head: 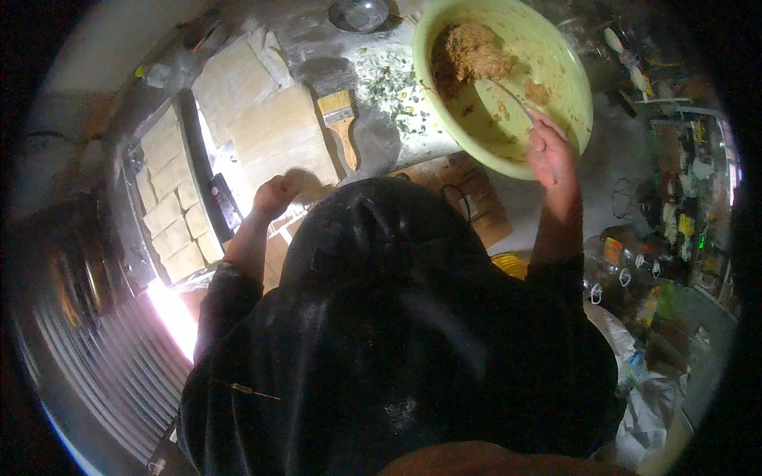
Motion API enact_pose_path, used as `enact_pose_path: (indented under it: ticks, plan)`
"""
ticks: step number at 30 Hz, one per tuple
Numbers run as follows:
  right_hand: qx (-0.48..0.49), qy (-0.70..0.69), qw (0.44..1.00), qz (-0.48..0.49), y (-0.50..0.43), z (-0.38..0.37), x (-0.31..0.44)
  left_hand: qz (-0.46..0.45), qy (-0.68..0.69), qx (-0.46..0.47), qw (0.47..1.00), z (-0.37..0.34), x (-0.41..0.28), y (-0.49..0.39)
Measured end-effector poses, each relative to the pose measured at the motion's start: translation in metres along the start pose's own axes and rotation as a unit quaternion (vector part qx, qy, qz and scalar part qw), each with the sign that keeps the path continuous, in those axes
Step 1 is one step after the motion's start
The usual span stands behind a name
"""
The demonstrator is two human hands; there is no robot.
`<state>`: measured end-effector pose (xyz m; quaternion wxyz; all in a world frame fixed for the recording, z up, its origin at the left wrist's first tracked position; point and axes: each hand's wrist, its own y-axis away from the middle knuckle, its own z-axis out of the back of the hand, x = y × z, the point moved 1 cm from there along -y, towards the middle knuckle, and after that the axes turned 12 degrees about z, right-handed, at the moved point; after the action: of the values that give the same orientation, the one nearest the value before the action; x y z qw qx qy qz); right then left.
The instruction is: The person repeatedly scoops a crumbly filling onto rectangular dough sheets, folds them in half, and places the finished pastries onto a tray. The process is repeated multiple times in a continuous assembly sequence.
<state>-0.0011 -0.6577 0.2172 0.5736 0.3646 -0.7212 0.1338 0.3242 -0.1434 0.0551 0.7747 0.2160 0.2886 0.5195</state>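
Observation:
My right hand [549,149] grips the handle of a metal utensil [509,95], probably a spoon. Its far end meets a mound of brown minced filling [476,50] inside a large pale-green basin [580,89], and that end is hidden by the filling. Smears of filling cling to the basin's inner wall. My left hand [277,196], fingers curled, is at the near edge of a flat floured dough sheet [280,137]; whether it pinches anything is unclear. Right of the sheet lies a wide flat brush [339,122] with pale bristles and a wooden handle.
To the left, a tray [202,205] holds several rectangular dough pieces [172,196]. Chopped greens [399,89] are scattered over flour between brush and basin. A dark bowl [359,13] sits at the far edge. Large clear bottles [625,256] and white bags [649,410] stand at right.

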Motion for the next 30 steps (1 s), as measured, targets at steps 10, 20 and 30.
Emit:
enact_pose_path:
  ticks: [10, 20, 30]
  plan:
    - [0.009, 0.458, 0.889, -0.001, -0.018, -0.045, -0.019, -0.028, 0.065, -0.046, 0.996, 0.003, 0.005, 0.013]
    - [0.128, 0.481, 0.865, -0.066, -0.023, -0.055, -0.030, -0.005, 0.060, -0.049, 0.997, -0.011, 0.011, 0.001]
    - [0.209, 0.291, 0.930, -0.082, -0.031, -0.011, -0.013, -0.048, 0.024, -0.047, 0.997, -0.014, 0.016, -0.011]
